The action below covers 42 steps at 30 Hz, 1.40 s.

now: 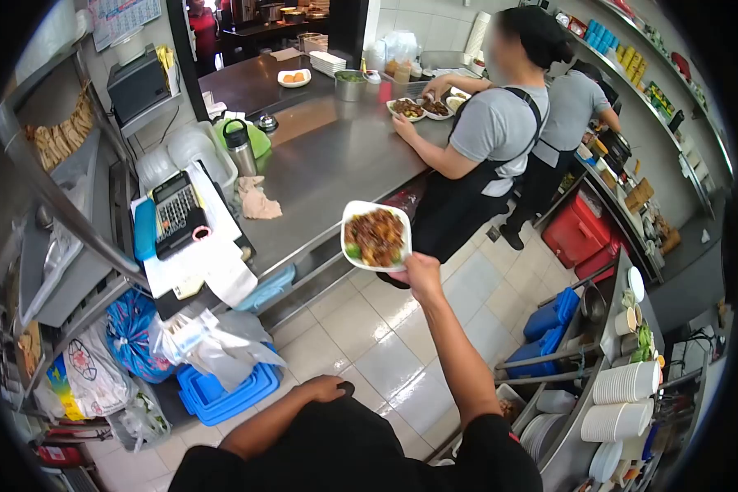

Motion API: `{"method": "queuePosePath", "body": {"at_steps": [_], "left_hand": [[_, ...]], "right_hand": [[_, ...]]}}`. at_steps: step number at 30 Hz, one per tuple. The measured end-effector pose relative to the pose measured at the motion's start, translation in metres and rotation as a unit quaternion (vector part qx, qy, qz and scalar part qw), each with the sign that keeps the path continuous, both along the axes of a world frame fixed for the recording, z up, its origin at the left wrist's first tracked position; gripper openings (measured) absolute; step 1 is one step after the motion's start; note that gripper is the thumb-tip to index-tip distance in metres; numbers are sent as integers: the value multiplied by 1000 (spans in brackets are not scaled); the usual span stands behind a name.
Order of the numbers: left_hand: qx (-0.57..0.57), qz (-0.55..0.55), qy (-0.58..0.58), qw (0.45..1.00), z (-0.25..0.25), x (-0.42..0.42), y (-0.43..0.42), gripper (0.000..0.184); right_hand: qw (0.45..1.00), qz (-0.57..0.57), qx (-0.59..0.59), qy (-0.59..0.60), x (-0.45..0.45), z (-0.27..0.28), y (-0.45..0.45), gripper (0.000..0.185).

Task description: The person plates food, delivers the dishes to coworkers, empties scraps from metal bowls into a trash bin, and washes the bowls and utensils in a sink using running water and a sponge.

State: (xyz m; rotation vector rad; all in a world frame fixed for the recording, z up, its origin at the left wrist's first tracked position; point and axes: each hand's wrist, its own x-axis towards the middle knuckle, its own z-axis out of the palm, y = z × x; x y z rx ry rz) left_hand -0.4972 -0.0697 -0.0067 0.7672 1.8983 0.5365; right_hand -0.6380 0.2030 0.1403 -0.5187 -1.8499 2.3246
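The right hand [422, 275] is grasping a white bowl [371, 266] by its near right corner, the thumb pressing at the rim; the bowl is hovering just in front of the edge of the steel counter [320, 168], and dark, saucy food [375, 234] is filling it, with some green showing at its left side; the left hand [328, 389] is hanging low, close to the front of the black shirt [328, 439]; a small dark patch is showing at its fingertips, and I cannot tell whether that hand is gripping anything; on the counter, a crumpled cloth [259, 198] is lying near a metal bottle [239, 149], and a small bell [266, 123] is sitting behind them; a calculator [176, 211] is resting on papers [180, 277] at the left end; farther back, a co-worker [500, 135] in a grey shirt and black apron is standing at the counter, reaching over plates [412, 119] of food; another person [572, 107] is working beyond; below the papers, a blue tub [221, 402] is standing on the tiled floor [385, 353]
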Motion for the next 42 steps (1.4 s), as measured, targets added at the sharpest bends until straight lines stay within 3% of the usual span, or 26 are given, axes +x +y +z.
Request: {"method": "queuePosePath", "body": {"at_steps": [5, 8, 11, 13, 16, 18, 20, 21, 22, 23, 26, 27, 28, 29, 31, 33, 34, 35, 36, 37, 39, 41, 42], "left_hand": [[10, 165, 43, 985, -49, 6, -85, 46], [-42, 153, 4, 987, -62, 11, -118, 40], [-26, 156, -16, 987, -63, 18, -132, 38], [-39, 215, -74, 973, -58, 21, -133, 39], [-52, 164, -116, 978, -50, 12, -122, 37], [-42, 145, -118, 981, -36, 3, -108, 32], [0, 140, -94, 986, -37, -2, -93, 31], [8, 122, -125, 985, -13, -14, -77, 41], [-14, 113, -48, 992, -34, -14, -70, 51], [-27, 108, -49, 993, -26, -21, -59, 57], [-57, 45, -5, 997, -19, -37, -19, 66], [-66, 20, 7, 998, -15, -41, 1, 69], [-34, -5, 15, 999, -10, -42, 21, 72], [-2, -41, 16, 999, -8, -45, 42, 76], [16, -172, 51, 984, -26, -45, 85, 78], [0, -186, -24, 982, 25, -16, 137, 64], [-5, -255, -24, 967, 20, -5, 161, 64], [24, -315, -55, 947, 15, 1, 182, 55], [53, -364, -87, 926, 12, 9, 202, 48], [54, -396, -84, 913, 16, 25, 222, 48], [150, -517, -84, 839, 35, 101, 272, 41], [154, -534, -134, 820, 56, 179, 306, 40], [148, -533, -165, 817, 79, 224, 312, 38]], "right_hand": [[998, -43, -45, 11, -151, -28, -59, 15], [996, -70, -62, -1, -218, -58, -76, 15], [976, -197, -54, -72, -249, -40, -95, 22], [983, -159, -73, -62, -269, -41, -95, 23], [985, -71, -158, 10, -313, -91, -77, 31], [974, -63, -217, 16, -307, -80, -78, 35], [958, -30, -284, 31, -264, -65, -73, 41], [954, -2, -296, 41, -236, -53, -72, 43], [960, 43, -272, 51, -202, -53, -68, 42], [963, 88, -246, 64, -163, -57, -64, 41], [982, 144, -69, 105, -21, -106, -40, 13], [990, 59, -126, 22, 42, -112, -38, 13], [995, -12, -33, -96, 96, -134, -34, 16], [982, -57, -25, -179, 156, -122, -33, 18], [976, -39, 83, -200, 274, -127, -28, 17], [980, -17, 55, -193, 374, -129, -37, 8], [985, -40, 110, -128, 418, -152, -45, 28], [967, -11, 109, -229, 454, -157, -46, 47], [935, -3, 189, -299, 488, -113, -53, 45], [928, -48, 73, -362, 520, -106, -59, 44], [864, -185, 263, -386, 595, -97, -84, 37], [839, -414, 76, -345, 636, -73, -125, 31], [825, -441, 66, -346, 652, -69, -149, 31]]}}
